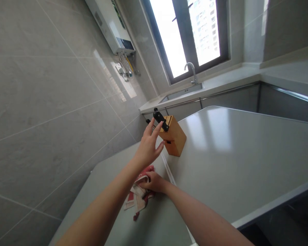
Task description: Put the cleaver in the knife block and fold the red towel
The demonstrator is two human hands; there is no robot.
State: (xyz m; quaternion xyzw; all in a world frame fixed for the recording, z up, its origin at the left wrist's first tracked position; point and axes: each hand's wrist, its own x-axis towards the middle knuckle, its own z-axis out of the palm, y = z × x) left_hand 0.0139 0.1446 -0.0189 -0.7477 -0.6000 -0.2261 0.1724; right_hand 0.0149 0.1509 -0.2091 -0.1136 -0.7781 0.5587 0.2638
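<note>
I have the left hand [147, 147] raised with its fingers spread and loose, gripping nothing — the fingertips [157, 127] sit just short of the black knife handle [161, 120] sticking out of the wooden knife block [175, 138]. The right hand [154, 182] lies below, fingers pressed flat on the red and white cloth [138, 198] on the counter [233, 164]. I judge this the reach-in stage; the next move calls for curling round that handle — squarely, clear of any blade.
</note>
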